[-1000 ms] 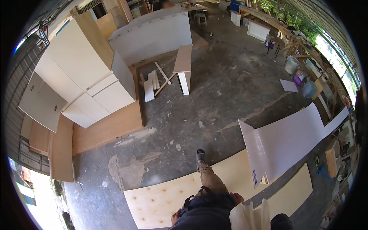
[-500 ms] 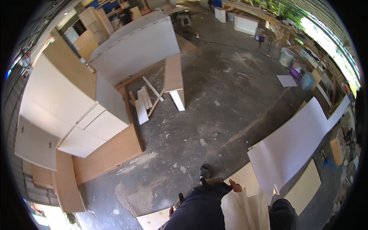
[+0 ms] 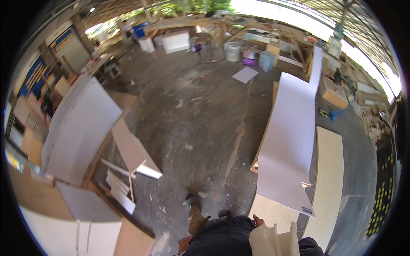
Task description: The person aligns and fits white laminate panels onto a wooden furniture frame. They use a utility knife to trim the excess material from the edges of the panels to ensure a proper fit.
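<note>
A folded cream sheet [image 3: 273, 242], looking soft like cloth, hangs over my right forearm beside my dark clothing. At its upper left edge, the curled fingers of my right hand [image 3: 258, 220] show against it; the rest of that hand and forearm is hidden. Low by my trouser leg is my left hand [image 3: 185, 243], partly cut off by my body, with nothing visible in it and its fingers unclear. Ahead of my right hand lies a long white sheet [image 3: 287, 132] with a bent near end, above a pale wooden board [image 3: 273, 210].
Another pale board [image 3: 329, 170] lies on the right. Left stand white cabinet parts [image 3: 79, 128], a narrow panel box [image 3: 132, 151] and loose strips [image 3: 121, 192]. Buckets [image 3: 232, 51] and a long workbench [image 3: 183, 24] are at the back; a cable crosses the concrete floor [image 3: 200, 128].
My view has swung to the right, so the cabinets shift left and the long white sheet shows more fully. The cream sheet stays at my right arm.
</note>
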A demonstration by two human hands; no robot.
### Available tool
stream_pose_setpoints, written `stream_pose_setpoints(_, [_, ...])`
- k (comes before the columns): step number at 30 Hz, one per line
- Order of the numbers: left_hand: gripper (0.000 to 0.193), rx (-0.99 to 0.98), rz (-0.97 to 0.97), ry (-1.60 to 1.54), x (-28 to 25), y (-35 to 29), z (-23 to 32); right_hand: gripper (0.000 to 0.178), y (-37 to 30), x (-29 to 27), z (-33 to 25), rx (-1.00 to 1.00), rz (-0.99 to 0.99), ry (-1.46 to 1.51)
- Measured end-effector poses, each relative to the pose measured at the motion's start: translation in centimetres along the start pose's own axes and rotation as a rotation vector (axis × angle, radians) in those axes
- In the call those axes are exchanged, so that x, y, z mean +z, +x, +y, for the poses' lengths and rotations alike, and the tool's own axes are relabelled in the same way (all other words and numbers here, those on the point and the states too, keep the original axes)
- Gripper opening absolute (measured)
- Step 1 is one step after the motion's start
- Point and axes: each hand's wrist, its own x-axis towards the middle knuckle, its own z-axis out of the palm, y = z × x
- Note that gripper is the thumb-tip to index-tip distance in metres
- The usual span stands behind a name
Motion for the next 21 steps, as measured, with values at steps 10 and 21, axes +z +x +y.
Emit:
stream_pose_setpoints(10, [0.039,0.672,-0.194,0.458,-14.7,16.3,20.5,0.037,-6.0,9.3,-14.9,-0.327,-0.284,0.184])
stream_pose_setpoints(21, [0.037,0.53,-0.221,0.478,-13.5,40.6,23.8,0.031,4.4,19.6,-18.0,-0.051,0.205,0.501])
